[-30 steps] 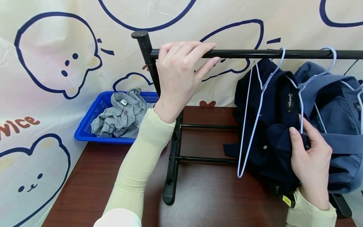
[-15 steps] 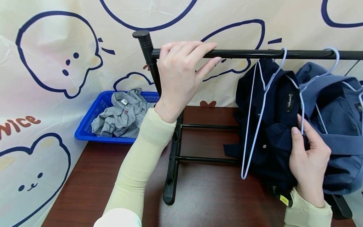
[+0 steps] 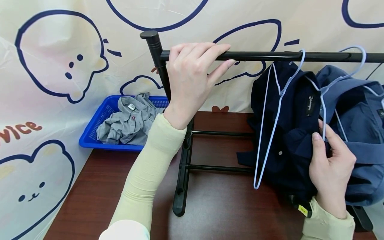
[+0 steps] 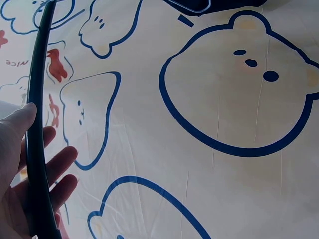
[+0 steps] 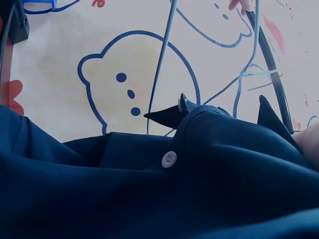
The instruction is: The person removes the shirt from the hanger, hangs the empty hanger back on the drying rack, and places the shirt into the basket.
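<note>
My left hand (image 3: 190, 80) grips the black rail (image 3: 258, 56) of a clothes rack near its left post; in the left wrist view the thumb lies on one side of the bar and fingers show beyond it. At the right, my right hand (image 3: 333, 163) pinches a navy shirt (image 3: 288, 133) near its collar, against the lower end of a light-blue hanger (image 3: 324, 110). That hanger's hook goes over the rail. White shirt buttons (image 5: 169, 159) show in the right wrist view, where most of this hand is hidden. A second light-blue hanger (image 3: 277, 110) hangs left of it, overlapping the shirt.
A slate-blue garment (image 3: 363, 180) hangs behind and right of the navy shirt. On the brown table (image 3: 222, 206), a blue basket (image 3: 87, 141) at the back left holds a crumpled grey shirt (image 3: 129, 120). The rack's black foot (image 3: 180, 196) and crossbars stand between.
My right hand, with the navy shirt's collar and its hanger, shifts slightly left, then back right. The hanger's hook now arches higher above the rail. My left hand stays on the rail.
</note>
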Available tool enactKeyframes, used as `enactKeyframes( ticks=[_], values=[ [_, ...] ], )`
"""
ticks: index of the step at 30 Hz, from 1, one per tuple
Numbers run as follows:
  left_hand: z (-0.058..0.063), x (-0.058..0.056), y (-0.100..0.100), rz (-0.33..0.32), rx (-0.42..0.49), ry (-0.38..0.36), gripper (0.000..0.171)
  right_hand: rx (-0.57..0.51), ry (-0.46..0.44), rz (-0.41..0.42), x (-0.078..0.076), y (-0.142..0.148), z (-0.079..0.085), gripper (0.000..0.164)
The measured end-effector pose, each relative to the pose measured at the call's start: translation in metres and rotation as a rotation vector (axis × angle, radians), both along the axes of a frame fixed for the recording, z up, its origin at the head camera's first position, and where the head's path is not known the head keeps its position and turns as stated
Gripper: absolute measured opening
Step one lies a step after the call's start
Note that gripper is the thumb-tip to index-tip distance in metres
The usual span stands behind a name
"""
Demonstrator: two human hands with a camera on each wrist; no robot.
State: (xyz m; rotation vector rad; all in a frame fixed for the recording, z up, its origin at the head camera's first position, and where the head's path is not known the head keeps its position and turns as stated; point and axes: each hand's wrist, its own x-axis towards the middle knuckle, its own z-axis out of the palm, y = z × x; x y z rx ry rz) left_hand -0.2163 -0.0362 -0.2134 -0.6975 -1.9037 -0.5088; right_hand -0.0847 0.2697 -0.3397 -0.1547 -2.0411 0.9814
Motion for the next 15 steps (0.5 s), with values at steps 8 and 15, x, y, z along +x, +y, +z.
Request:
enactKeyframes(
  ticks=[8, 15],
  values=[
    [0.001, 0.000, 0.000, -0.001, 0.000, 0.007, 0.046, 0.019, -0.005, -0.047, -0.001, 0.002, 0.010, 0.033],
    [0.000, -0.001, 0.000, 0.002, -0.002, 0.008, 0.046, 0.059, 0.045, -0.043, 0.003, 0.006, 0.017, 0.033]
  ],
)
